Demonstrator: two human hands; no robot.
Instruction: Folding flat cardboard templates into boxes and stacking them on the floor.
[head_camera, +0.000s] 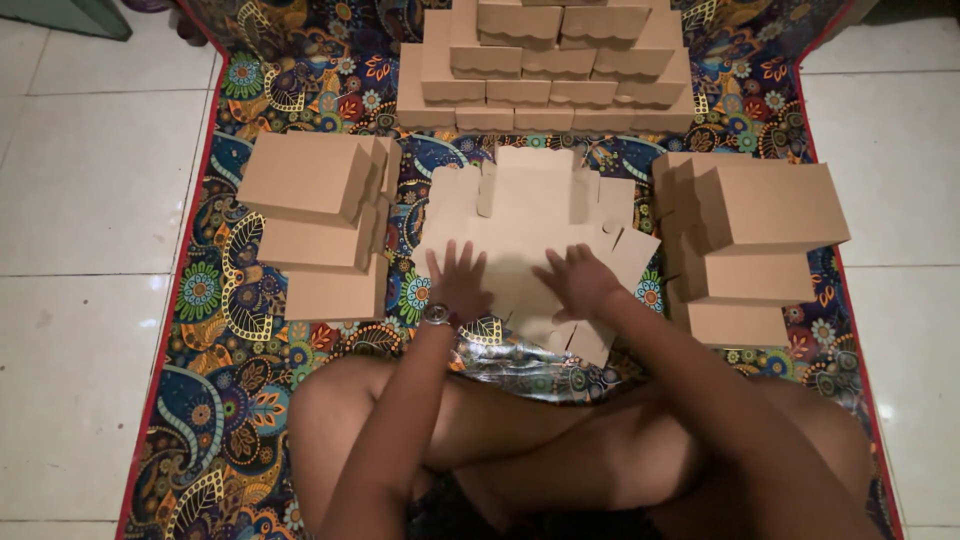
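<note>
Now we sit cross-legged on the patterned mat (215, 330) with both hands pressed flat on the top blank (530, 225) of a pile of unfolded cardboard in front of our knees. Our left hand (458, 280), a watch (437, 314) at its wrist, lies palm down with the fingers spread and gripping nothing; our right hand (580, 280) rests just beside it, fingers loosely apart and slightly curled, also gripping nothing. Folded boxes stand stacked to the left (310, 215), to the right (760, 240) and in a stepped wall at the back (545, 70).

The risks look small but real to us: the loose blanks could slide over one another under our palms, so that a fold goes in crooked, and a wide sweep of an elbow could topple the side stacks, which stand near.
</note>
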